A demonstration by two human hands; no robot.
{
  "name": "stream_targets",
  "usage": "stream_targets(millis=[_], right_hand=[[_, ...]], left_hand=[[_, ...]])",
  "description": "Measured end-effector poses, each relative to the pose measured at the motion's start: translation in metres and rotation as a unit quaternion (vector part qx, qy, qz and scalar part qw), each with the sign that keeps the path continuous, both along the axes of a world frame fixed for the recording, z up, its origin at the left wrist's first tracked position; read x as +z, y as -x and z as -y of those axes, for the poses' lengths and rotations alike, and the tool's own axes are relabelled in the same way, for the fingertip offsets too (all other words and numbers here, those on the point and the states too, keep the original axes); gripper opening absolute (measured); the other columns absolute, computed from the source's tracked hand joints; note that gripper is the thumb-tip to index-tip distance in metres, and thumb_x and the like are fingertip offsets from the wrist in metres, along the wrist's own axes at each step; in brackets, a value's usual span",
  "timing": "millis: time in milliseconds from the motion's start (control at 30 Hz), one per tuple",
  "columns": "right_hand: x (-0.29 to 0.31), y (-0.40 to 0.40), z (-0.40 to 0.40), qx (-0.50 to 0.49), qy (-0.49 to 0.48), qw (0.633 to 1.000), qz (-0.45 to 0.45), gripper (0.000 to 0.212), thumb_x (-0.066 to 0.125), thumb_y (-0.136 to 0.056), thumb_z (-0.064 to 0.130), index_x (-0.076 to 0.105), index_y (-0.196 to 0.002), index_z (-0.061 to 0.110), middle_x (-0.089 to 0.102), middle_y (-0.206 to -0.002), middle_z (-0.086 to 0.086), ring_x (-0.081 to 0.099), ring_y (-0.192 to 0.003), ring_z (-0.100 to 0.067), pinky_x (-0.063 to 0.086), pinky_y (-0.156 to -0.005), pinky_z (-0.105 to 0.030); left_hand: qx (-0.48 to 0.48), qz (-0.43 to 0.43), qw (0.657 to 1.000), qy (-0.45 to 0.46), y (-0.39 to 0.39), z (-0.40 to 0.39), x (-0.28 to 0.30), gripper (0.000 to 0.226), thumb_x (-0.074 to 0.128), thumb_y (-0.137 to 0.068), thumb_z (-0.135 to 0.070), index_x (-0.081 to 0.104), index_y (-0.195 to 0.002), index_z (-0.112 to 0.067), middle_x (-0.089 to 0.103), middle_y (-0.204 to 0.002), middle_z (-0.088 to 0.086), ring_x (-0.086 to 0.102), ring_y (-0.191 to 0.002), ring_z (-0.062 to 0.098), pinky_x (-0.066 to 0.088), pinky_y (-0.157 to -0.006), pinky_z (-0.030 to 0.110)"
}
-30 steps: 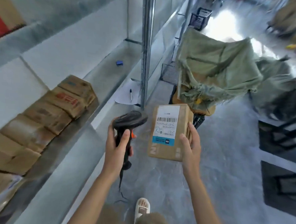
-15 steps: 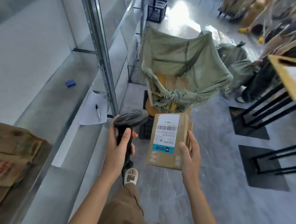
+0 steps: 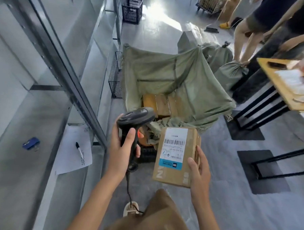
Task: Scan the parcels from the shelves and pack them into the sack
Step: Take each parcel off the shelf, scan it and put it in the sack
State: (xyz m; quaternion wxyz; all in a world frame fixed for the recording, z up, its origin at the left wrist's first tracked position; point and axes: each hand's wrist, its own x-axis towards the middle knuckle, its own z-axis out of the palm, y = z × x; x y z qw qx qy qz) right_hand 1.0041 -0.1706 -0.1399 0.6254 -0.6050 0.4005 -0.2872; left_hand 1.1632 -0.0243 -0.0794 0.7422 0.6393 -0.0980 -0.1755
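Your left hand [image 3: 123, 152] has its fingers wrapped around the handle of the scanner [image 3: 135, 117], and your right hand [image 3: 198, 168] grips the right edge of the parcel [image 3: 176, 154], label facing up. You hold both just in front of the open green sack [image 3: 169, 80], with the shelf [image 3: 22, 160] on your left carrying a paper [image 3: 69, 156] and pen [image 3: 79, 151].

Your left hand [image 3: 122, 153] grips a black scanner [image 3: 135, 117]; your right hand [image 3: 198, 167] holds a labelled cardboard parcel [image 3: 176, 155] just beside it. Ahead, an open green sack [image 3: 167, 77], seemingly holding boxes. Shelf [image 3: 22, 160]: paper [image 3: 73, 149], marker [image 3: 79, 151].
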Motion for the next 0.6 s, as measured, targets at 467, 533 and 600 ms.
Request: stream_targets(millis=[467,533,600], right_hand=[[-0.028,-0.183,0.216,0.074,-0.014,0.995,-0.059,0.061,0.065,-0.081,0.050,0.053,-0.140,0.037,0.057,-0.142,0.002,0.056,-0.129,-0.020,0.049,-0.104,-0.050],[-0.031,-0.213,0.250,0.108,0.018,0.990,-0.094,0.054,0.067,-0.090,0.036,0.052,-0.141,0.031,0.052,-0.146,0.003,0.049,-0.134,-0.013,0.043,-0.112,-0.045],[-0.038,-0.244,0.285,0.152,0.080,0.975,-0.142,0.053,0.065,-0.094,0.026,0.049,-0.144,0.024,0.045,-0.151,0.002,0.040,-0.140,-0.010,0.034,-0.118,-0.042]], left_hand=[[0.041,-0.047,0.997,-0.037,-0.148,0.156,-0.016,0.042,0.052,-0.100,-0.034,0.043,-0.135,-0.013,0.066,-0.090,0.010,0.048,-0.049,0.029,0.045,-0.045,0.032],[0.060,-0.059,0.995,-0.049,-0.165,0.174,-0.021,0.044,0.052,-0.101,-0.035,0.042,-0.136,-0.012,0.066,-0.090,0.012,0.048,-0.050,0.029,0.045,-0.045,0.031],[0.087,-0.083,0.991,-0.058,-0.180,0.189,-0.027,0.045,0.054,-0.100,-0.036,0.042,-0.136,-0.011,0.066,-0.092,0.014,0.048,-0.050,0.029,0.044,-0.045,0.030]])
